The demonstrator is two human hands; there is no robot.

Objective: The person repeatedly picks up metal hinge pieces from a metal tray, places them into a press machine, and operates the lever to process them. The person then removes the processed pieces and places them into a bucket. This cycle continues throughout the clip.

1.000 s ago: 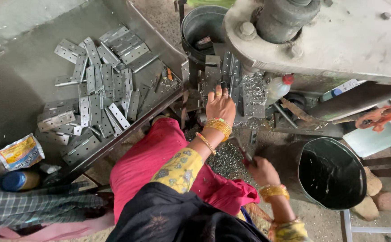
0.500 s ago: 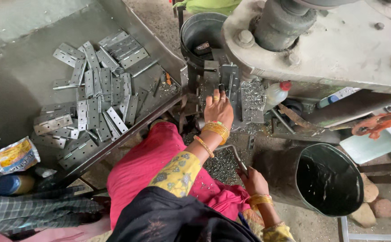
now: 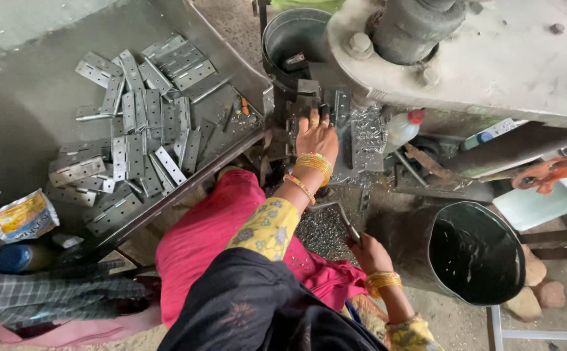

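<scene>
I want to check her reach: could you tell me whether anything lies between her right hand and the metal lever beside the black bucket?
Nothing visible does: the right hand is already on the lever, its fingers at the lower end, left of the black bucket.

- Left hand (image 3: 317, 134): rings on the fingers (image 3: 314, 119); below the fingers, at the wrist, a stack of gold bangles (image 3: 315, 165) and one thin orange-and-gold bangle (image 3: 300, 188).
- Left sleeve (image 3: 264, 226): yellow, grey floral print.
- Right hand (image 3: 369, 253): gold bangles (image 3: 383, 281) behind the fingers; yellow printed cuff (image 3: 412, 333).
- Torso: black shawl (image 3: 251, 305).
- Legs: pink garment (image 3: 199, 231).
</scene>
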